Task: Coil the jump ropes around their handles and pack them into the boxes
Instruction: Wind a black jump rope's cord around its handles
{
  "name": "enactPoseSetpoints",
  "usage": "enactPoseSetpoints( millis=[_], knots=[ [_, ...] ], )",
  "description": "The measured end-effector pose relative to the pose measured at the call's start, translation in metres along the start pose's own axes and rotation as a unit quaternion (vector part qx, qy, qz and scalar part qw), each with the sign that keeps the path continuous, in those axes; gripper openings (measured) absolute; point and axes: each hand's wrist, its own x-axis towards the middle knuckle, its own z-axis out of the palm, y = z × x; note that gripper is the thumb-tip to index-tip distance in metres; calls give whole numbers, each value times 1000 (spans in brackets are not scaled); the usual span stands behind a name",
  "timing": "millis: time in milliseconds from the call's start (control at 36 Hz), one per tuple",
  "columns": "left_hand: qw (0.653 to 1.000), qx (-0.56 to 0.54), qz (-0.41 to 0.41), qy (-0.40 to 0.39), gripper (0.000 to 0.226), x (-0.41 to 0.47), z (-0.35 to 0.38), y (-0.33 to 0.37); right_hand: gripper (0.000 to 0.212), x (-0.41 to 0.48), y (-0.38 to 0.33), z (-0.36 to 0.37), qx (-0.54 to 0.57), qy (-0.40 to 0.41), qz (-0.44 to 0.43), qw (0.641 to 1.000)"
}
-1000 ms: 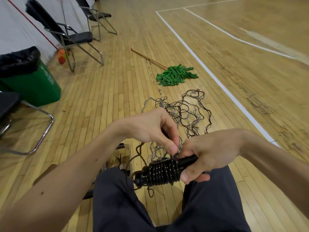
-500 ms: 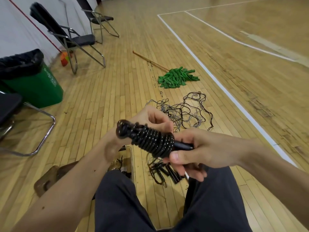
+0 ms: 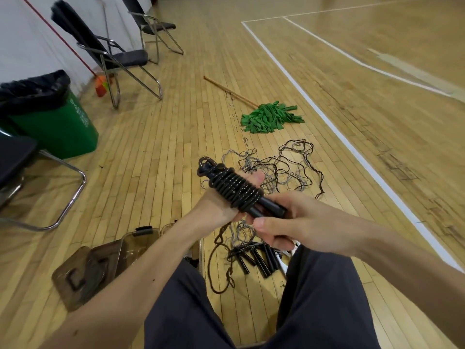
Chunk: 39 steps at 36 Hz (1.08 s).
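A black jump rope (image 3: 235, 188) is wound in tight coils around its paired black handles, tilted with the looped end up and left. My left hand (image 3: 221, 205) cups the coiled part from underneath. My right hand (image 3: 284, 222) grips the bare handle ends at the lower right. On the floor between my knees lie several black handles (image 3: 256, 258) with a brown rope (image 3: 219, 263) trailing from them. A tangle of black and grey ropes (image 3: 279, 170) spreads out beyond my hands. A clear plastic box (image 3: 141, 245) stands open under my left forearm.
A brown lid (image 3: 80, 275) lies left of the box. A green mop (image 3: 269, 117) lies on the wooden floor further off. A green bin (image 3: 50, 117) and folding chairs (image 3: 113, 54) stand at the left. A chair's metal leg (image 3: 73, 195) is close on the left.
The coiled bundle has been lifted from my lap and turned so its looped end points up and left. My left hand moved from pinching on top to supporting it from below.
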Motion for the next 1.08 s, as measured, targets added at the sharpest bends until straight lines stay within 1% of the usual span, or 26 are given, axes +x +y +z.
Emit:
enactPoseSetpoints(
  millis=[28, 111, 139, 194, 250, 333, 444, 528, 583, 667, 750, 833, 889, 972, 1028, 1083],
  knots=[
    [1000, -22, 4, 2, 34, -4, 2, 6, 17, 1, 1, 0, -3, 13, -3, 1000],
    [999, -45, 30, 8, 19, -13, 9, 12, 23, 7, 2, -3, -1, 57, -10, 998],
    [998, -55, 25, 12, 20, -13, 11, 11, 25, 9, 3, -4, -6, 71, -9, 997],
    [998, -65, -1, 9, 26, -10, 14, 6, 19, 12, 6, -8, -22, 88, -2, 996],
    [996, -83, -23, -2, 27, -11, 15, 6, 18, 13, 11, -11, -58, 99, 5, 993],
    [993, -96, -52, -39, 27, -10, 15, 0, 20, 15, 21, -13, -111, 126, 20, 986],
    [990, -84, -76, -87, 38, -16, 13, -5, 22, 17, 29, -21, -163, 162, 60, 971],
    [987, -40, -85, -129, 41, -19, 11, -11, 25, 18, 35, -32, -224, 191, 91, 951],
    [987, 5, -78, -138, 37, -21, 10, -13, 25, 18, 38, -38, -259, 199, 116, 938],
    [985, 106, -47, -130, 28, -22, 12, -11, 24, 19, 44, -45, -301, 201, 163, 918],
    [967, 233, 7, -101, 22, -20, 15, -8, 24, 22, 50, -45, -335, 192, 191, 903],
    [951, 294, 42, -88, 24, -20, 16, -2, 23, 24, 51, -44, -364, 186, 209, 888],
    [933, 342, 69, -86, 25, -20, 15, 6, 21, 24, 50, -45, -373, 170, 219, 886],
    [888, 435, 128, -73, 30, -21, 11, 20, 25, 25, 48, -43, -373, 132, 233, 888],
    [864, 472, 155, -82, 31, -21, 8, 30, 25, 26, 45, -42, -357, 95, 245, 896],
    [847, 492, 175, -99, 30, -21, 1, 42, 27, 22, 40, -39, -315, 40, 252, 914]
  ],
)
